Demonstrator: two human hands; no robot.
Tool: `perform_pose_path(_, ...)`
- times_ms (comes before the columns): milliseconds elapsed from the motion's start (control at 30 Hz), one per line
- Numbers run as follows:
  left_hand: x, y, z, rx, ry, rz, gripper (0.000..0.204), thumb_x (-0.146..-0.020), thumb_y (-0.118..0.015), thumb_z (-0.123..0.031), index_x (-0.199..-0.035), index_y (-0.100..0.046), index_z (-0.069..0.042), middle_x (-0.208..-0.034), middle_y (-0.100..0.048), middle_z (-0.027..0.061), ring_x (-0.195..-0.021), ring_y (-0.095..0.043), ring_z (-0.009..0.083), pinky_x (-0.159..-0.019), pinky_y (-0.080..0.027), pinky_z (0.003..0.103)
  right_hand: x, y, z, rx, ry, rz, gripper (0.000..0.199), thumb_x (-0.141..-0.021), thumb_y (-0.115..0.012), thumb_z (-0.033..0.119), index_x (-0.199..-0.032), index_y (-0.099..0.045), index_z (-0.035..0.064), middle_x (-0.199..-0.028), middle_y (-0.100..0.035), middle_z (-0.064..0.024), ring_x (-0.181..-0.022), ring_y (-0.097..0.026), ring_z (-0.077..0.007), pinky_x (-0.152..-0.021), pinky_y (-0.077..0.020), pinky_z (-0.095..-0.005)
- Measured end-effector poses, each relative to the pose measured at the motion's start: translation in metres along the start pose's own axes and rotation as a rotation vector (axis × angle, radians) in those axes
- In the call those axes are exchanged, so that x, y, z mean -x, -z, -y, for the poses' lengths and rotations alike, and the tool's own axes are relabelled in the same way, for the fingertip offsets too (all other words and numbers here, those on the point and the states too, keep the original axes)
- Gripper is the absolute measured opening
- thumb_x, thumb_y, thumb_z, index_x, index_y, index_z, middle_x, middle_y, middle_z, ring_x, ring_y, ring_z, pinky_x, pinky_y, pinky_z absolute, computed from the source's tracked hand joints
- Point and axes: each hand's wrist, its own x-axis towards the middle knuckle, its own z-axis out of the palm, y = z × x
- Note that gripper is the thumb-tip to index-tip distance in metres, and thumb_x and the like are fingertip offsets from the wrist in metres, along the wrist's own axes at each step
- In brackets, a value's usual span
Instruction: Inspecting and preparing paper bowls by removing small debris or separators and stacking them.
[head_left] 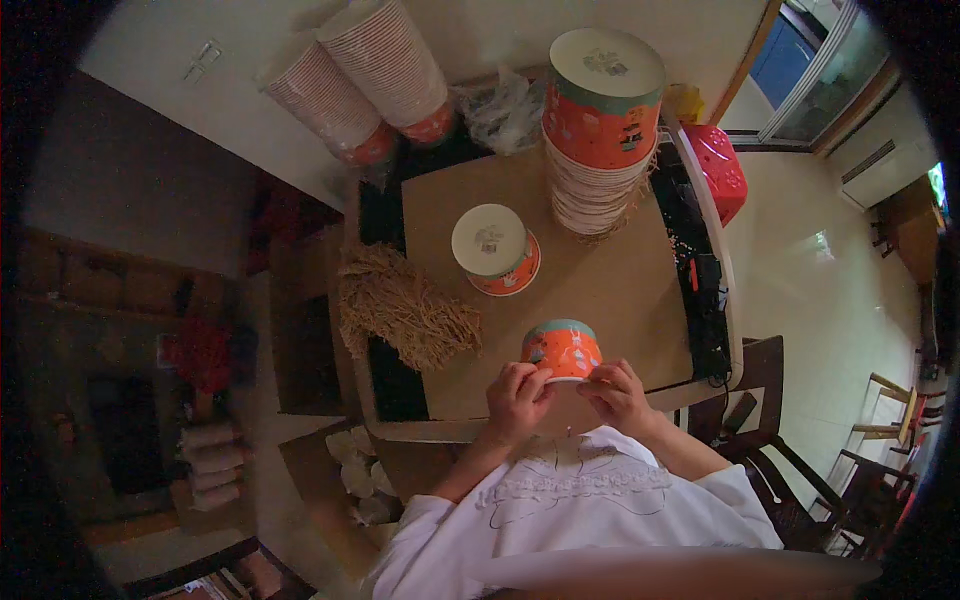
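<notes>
Close to my body, over the table's near edge, an orange paper cup [563, 347] with a teal band and printed figures is held between both hands. My left hand [518, 398] pinches its near rim on the left. On the right, my right hand [613, 396] grips the same rim with fingers bent. Just beyond stands another orange paper cup [490, 242], upside down with its pale base up. To the left of it lies a heap of tan straw-like strands [405, 305]. A tall stack of upside-down paper cups [608, 120] rises at the far right.
A brown cardboard sheet [610, 290] covers much of the table. Two plastic-wrapped cup stacks [385, 70] lean by the wall, beside a crumpled clear bag [505, 110]. A red plastic stool [715, 172] is past the right edge. A black power strip [706, 285] lies along that side.
</notes>
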Motion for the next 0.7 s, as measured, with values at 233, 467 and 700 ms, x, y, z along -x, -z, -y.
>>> perform_pose_path(233, -0.003, -0.012, 0.001, 0.114, 0.147, -0.031, 0.030, -0.062, -0.067, -0.005, -0.087, -0.051, -0.009, -0.081, -0.051, 0.0079, -0.072, -0.054, 0.0261, -0.058, -0.045, 0.034, 0.001, -0.001, -0.010, -0.012, -0.039, 0.059, 0.031, -0.054, -0.065, 0.002, -0.084, -0.061, 0.0056, -0.090, -0.053, -0.0087, -0.083, -0.050, -0.0274, -0.069, -0.0446, -0.0359)
perform_pose_path(467, -0.005, -0.019, 0.009, 0.121, 0.114, 0.019, 0.027, -0.062, -0.064, 0.000, -0.084, -0.051, -0.009, -0.078, -0.050, 0.0070, -0.071, -0.055, 0.0252, -0.059, -0.046, 0.035, -0.003, -0.002, -0.013, 0.023, -0.099, 0.050, 0.025, -0.057, -0.066, 0.002, -0.081, -0.061, 0.0064, -0.086, -0.053, -0.0082, -0.081, -0.051, -0.0260, -0.068, -0.0445, -0.0351)
perform_pose_path(700, -0.006, -0.017, 0.006, 0.116, 0.145, 0.024, 0.030, -0.062, -0.065, 0.000, -0.088, -0.055, -0.010, -0.077, -0.050, 0.0060, -0.071, -0.055, 0.0228, -0.058, -0.046, 0.033, -0.002, -0.004, -0.014, 0.019, -0.108, 0.038, 0.021, -0.060, -0.068, 0.002, -0.079, -0.060, 0.0072, -0.086, -0.053, -0.0070, -0.079, -0.051, -0.0247, -0.065, -0.0435, -0.0336)
